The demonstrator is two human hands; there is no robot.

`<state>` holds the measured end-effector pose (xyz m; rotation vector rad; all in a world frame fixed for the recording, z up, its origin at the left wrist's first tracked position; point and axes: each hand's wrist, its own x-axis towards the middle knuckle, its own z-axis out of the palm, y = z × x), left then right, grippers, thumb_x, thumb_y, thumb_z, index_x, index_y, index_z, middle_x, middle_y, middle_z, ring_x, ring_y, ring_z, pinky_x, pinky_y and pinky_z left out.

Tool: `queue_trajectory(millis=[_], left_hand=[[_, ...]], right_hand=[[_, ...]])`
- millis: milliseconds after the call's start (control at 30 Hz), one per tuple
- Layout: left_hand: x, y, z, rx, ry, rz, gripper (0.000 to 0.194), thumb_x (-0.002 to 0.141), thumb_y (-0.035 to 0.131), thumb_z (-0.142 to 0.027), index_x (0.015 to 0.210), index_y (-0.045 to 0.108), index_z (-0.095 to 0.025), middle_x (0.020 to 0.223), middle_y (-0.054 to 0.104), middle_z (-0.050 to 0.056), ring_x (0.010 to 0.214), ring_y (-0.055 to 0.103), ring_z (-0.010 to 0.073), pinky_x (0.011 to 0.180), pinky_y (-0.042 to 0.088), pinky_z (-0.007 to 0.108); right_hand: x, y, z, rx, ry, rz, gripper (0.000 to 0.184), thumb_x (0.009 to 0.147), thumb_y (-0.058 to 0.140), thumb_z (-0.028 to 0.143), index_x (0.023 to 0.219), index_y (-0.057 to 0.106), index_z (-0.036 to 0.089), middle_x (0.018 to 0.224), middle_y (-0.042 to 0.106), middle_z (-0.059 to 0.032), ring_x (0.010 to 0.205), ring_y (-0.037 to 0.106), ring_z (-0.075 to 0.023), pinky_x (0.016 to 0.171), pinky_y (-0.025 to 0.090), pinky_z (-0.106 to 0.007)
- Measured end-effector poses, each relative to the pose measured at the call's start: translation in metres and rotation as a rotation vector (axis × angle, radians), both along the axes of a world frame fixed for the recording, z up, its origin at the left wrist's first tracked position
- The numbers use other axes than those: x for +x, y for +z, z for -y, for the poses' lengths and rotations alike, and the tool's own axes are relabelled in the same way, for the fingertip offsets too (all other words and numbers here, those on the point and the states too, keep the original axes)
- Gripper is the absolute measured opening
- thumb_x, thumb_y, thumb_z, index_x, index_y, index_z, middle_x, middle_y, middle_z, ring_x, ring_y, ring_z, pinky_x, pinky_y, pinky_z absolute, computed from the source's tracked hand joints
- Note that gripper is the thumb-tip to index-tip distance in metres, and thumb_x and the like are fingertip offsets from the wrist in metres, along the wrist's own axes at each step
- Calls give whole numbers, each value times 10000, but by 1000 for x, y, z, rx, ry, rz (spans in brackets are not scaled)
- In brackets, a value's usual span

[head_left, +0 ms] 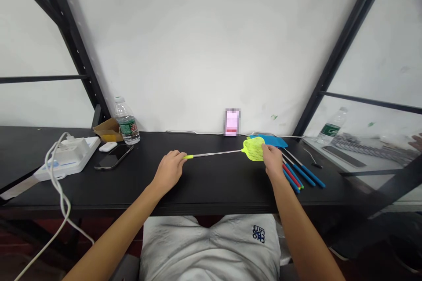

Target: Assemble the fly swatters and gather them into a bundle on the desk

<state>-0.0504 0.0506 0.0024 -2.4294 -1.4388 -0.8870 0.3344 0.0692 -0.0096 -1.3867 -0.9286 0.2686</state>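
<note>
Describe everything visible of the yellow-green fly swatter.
The fly swatter has a rounded, plastic-looking head full of small holes, a thin, shiny, metal-looking shaft and a matching yellow-green handle, mostly hidden by the left hand, which grips it. The right hand holds the head's far edge. It lies crosswise in front of the person, over the black desk, head slightly higher in the picture. Whether it touches the desk is unclear.

Swatter head (253, 149): was lime-yellow, patterned with fine holes.
Handles (303, 174) at 4 o'clock: were blue and red.
Tabletop (214, 184): was black.
</note>
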Motion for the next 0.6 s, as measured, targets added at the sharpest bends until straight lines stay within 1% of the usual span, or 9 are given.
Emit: queue_trajectory(millis=[200,333,467,600], left_hand=[[-2,2,1,5,-32,24,236,971,397,-240,967,630,-202,891,599,55,848,547,194,785,445,317],[-1,4,4,6,-33,34,224,961,410,-227,948,631,-197,890,608,57,859,546,201,773,445,319],[-2,4,5,26,-57,32,247,968,385,-221,929,628,-194,877,610,55,847,542,199,785,443,324],[-3,4,4,27,-47,52,233,961,396,-215,919,625,-199,872,614,52,854,554,199,787,445,319]], right_hand=[[-4,0,3,3,18,-15,392,737,623,499,828,698,125,753,705,-104,737,649,-255,607,494,-308],[-6,1,4,5,12,-14,400,743,622,501,838,701,120,772,708,-108,740,649,-255,609,494,-309],[-8,2,5,19,17,-21,407,744,623,506,840,699,118,777,709,-104,740,650,-255,617,495,-313],[-10,3,6,39,24,-38,407,772,604,498,885,696,119,782,704,-94,719,646,-240,621,494,-314]])
